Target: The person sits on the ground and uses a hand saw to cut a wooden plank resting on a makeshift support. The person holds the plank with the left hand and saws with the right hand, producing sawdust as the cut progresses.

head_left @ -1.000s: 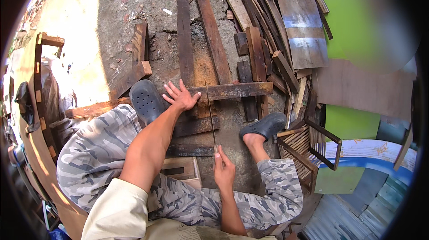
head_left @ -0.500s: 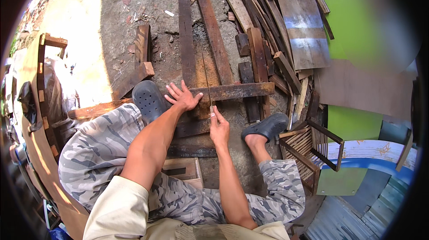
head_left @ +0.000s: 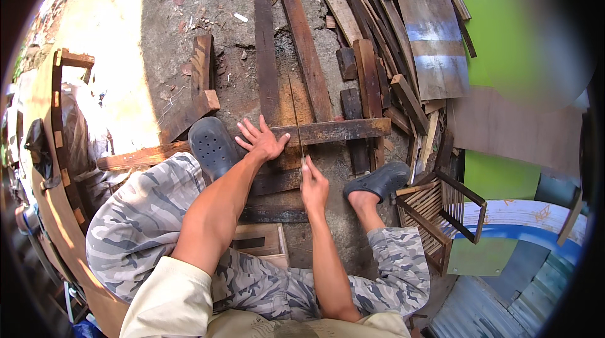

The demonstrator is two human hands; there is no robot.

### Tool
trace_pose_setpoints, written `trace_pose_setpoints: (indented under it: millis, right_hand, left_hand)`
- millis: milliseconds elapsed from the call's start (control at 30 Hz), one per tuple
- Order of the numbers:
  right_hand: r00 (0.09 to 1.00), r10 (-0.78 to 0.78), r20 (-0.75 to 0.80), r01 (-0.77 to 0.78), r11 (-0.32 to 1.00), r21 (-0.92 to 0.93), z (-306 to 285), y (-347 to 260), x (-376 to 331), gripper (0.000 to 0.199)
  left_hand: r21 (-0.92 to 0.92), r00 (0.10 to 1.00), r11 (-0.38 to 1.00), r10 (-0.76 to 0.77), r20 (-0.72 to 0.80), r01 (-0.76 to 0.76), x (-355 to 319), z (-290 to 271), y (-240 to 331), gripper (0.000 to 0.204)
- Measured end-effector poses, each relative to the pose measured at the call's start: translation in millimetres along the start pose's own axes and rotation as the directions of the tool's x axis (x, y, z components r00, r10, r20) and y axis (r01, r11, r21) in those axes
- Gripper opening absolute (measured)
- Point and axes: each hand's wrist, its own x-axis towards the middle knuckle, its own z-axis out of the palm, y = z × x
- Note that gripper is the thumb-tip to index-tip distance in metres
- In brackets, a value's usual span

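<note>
A dark wooden beam [head_left: 346,129] lies crosswise in front of me over other timber. My left hand [head_left: 263,141] presses on its left end, palm down with fingers spread. My right hand [head_left: 314,187] is wrapped around the handle of a handsaw, and the grip is mostly hidden by the fingers. The thin saw blade [head_left: 295,108] crosses the beam just right of my left hand and points away from me. Orange-brown sawdust [head_left: 288,102] coats the ground and wood around the blade's far part.
Two long planks [head_left: 266,42] stretch away beyond the beam. At the right lie stacked boards [head_left: 372,7] and short offcuts [head_left: 346,64]. My shod feet flank the beam, near a dark clog [head_left: 211,143] at left. A slatted wooden stand [head_left: 441,212] is at lower right.
My right hand has drawn the saw slightly back toward me. The left hand keeps its place on the beam, and the whole view has shifted a little.
</note>
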Motion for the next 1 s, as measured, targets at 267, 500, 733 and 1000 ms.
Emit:
trace_pose_setpoints:
  millis: [267, 500, 733, 1000]
  right_hand:
    - [0.989, -0.131, -0.066, 0.130, 0.991, -0.032, -1, 13, -11, 0.038]
    - [1.000, 0.020, -0.023, -0.020, 1.000, -0.005, -50, 20, -123, 0.039]
    - [0.996, -0.073, -0.059, 0.072, 0.997, -0.022, 19, -24, 49, 0.038]
    - [0.999, 0.038, -0.023, -0.037, 0.999, 0.037, -36, 17, -91, 0.040]
  left_hand:
    - [0.011, 0.998, 1.000, -0.024, -0.056, 0.025, 15, -5, -3, 0.123]
    - [-0.004, 1.000, 1.000, 0.010, -0.014, -0.011, 6, 1, -6, 0.122]
    - [-0.016, 0.999, 1.000, 0.016, -0.030, -0.016, 3, 2, 7, 0.123]
    - [-0.013, 0.999, 1.000, -0.011, -0.034, 0.010, 9, -1, -5, 0.122]
